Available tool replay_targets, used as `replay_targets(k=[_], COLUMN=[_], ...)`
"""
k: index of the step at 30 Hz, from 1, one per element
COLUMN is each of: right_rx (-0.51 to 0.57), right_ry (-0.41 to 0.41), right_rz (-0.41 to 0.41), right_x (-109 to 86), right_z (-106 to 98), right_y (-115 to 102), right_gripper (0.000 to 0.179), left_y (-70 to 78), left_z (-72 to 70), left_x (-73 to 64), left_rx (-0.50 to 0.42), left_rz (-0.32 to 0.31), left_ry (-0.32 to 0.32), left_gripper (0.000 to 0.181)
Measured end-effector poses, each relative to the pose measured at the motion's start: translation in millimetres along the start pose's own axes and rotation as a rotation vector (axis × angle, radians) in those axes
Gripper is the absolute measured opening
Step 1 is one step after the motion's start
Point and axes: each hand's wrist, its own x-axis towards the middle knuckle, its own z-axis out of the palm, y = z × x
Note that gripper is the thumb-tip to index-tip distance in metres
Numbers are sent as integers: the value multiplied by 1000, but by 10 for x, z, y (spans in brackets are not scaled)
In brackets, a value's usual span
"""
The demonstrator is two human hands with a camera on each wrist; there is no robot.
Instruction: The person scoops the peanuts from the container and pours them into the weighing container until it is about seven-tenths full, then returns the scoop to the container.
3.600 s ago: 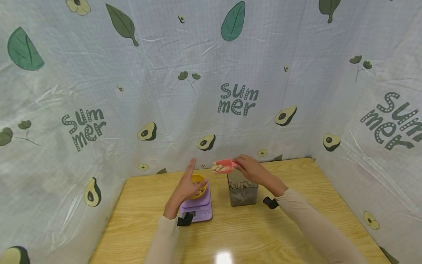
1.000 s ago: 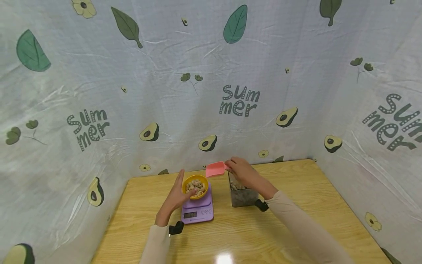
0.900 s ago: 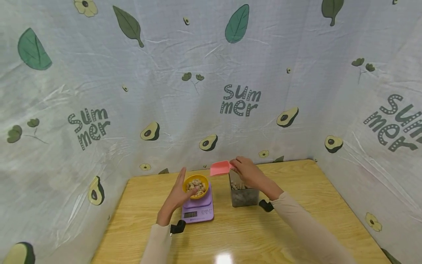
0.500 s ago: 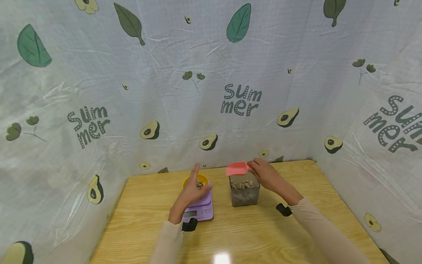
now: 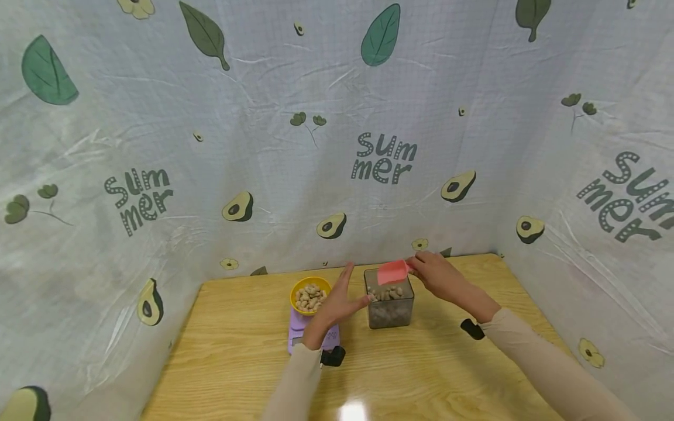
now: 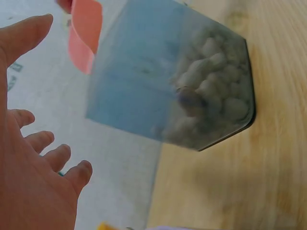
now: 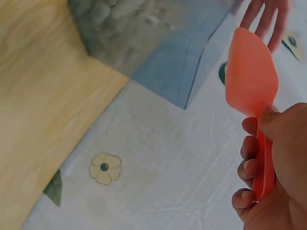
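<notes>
My right hand [image 5: 439, 278] grips the handle of a pink scoop [image 5: 393, 272], its fingers curled round it in the right wrist view. Over the back of a clear grey box [image 5: 391, 316], the scoop appears to hold nothing. Unshelled peanuts [image 5: 388, 293] fill the lower part of that box. My left hand [image 5: 337, 305] has its fingers spread at the box's left side; in the left wrist view, a gap shows between the hand [image 6: 36, 158] and the box wall [image 6: 134, 81]. Behind this hand, a yellow bowl [image 5: 292, 299] of peanuts stands on a purple kitchen scale [image 5: 299, 326].
A wooden table [image 5: 237, 362] carries everything. A white sheet [image 5: 284, 234] printed with avocados and leaves hangs behind it and along both sides. My left forearm and hand cover part of the scale, including much of its display.
The scoop held peanuts at first, then showed bare over the bowl side. My right hand has carried it rightward above the box. My left hand has moved right, from the bowl towards the box.
</notes>
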Motion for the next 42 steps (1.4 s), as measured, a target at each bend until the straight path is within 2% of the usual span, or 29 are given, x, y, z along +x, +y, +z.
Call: replay_targets(k=[6,13,16,22,30,36,42], right_rx=[-127,-323,-379,-459,-582,-570,-443], right_ry=[-111,-204,-220,-253,-389,-431,-477], right_rz=[-91,-235,-280,-341,-381,-393,-367], right_x=[52,151,185,259,360,378,336], right_z=[-8,12,36,53,31,77,179], right_y=[-8,-85,-121,-163,-225,-265,-220], right_gripper=[13,17,18,24,22,16,20], left_y=[-87,-138,-169,-177,-142,-116,-110], left_z=[164,223,264,299,290,313,324], left_x=[134,160,176,197,226,244,253], left_rx=[29,46,35,-17,-64,-65,-93], left_rz=[-26,4,-18,-54,-46,-48,-24], left_ry=[-42,-69,-80,-94,-106,-106,-109], left_gripper=[100,111,106,107,108,108,110])
